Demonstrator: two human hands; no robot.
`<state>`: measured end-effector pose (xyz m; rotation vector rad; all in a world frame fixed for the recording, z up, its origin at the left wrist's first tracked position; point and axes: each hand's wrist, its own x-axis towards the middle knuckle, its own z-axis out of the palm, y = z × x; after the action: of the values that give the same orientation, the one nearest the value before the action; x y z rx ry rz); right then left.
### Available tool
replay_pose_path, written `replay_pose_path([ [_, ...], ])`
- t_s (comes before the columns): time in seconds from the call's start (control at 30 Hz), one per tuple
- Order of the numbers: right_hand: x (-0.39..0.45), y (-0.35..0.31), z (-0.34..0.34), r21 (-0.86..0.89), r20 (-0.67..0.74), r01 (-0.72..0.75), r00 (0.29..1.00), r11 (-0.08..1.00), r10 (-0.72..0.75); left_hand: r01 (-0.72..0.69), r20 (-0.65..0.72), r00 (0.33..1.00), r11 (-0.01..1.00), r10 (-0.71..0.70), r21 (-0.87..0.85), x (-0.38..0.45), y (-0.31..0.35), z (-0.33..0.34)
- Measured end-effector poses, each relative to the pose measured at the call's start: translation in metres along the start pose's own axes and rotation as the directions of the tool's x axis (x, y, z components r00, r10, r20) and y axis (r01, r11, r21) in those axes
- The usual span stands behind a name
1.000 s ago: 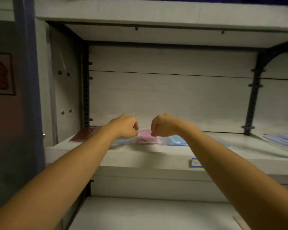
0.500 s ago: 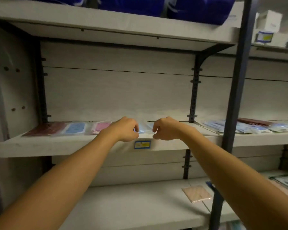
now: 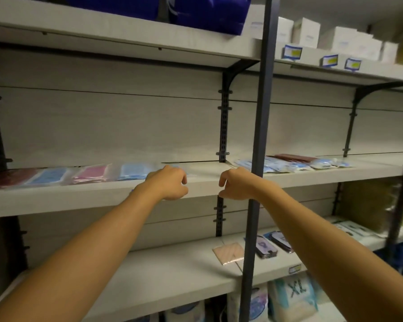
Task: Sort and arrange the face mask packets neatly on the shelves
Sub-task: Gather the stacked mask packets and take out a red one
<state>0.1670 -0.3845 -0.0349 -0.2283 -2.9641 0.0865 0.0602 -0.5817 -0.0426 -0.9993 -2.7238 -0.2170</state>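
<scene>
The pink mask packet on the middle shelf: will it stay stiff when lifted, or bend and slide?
The pink mask packet lies thin and flat, so it is probably light and floppy. Its clear wrap looks glossy, so it may slide easily on the smooth shelf.

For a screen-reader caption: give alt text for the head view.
Both hands, left hand and right hand, hover loosely curled at the middle shelf, beside a row of face mask packets.
</scene>
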Motion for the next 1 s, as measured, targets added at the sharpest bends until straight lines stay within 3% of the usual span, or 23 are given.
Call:
replay_pose_path([
  [0.6, 0.001, 0.15, -0.02, -0.134, -0.03, -0.212, 0.977, 0.968, 0.209, -0.108, 0.038, 0.993, 0.994, 0.107, 0.029, 0.095, 0.121, 0.022],
  [1.0, 0.051, 0.219, -0.015, -0.069, -0.076, -0.177, 0.982, 0.982, 0.172, -0.056, 0.009, 0.998, 0.997, 0.056, 0.058, 0.151, 0.15, 0.031],
])
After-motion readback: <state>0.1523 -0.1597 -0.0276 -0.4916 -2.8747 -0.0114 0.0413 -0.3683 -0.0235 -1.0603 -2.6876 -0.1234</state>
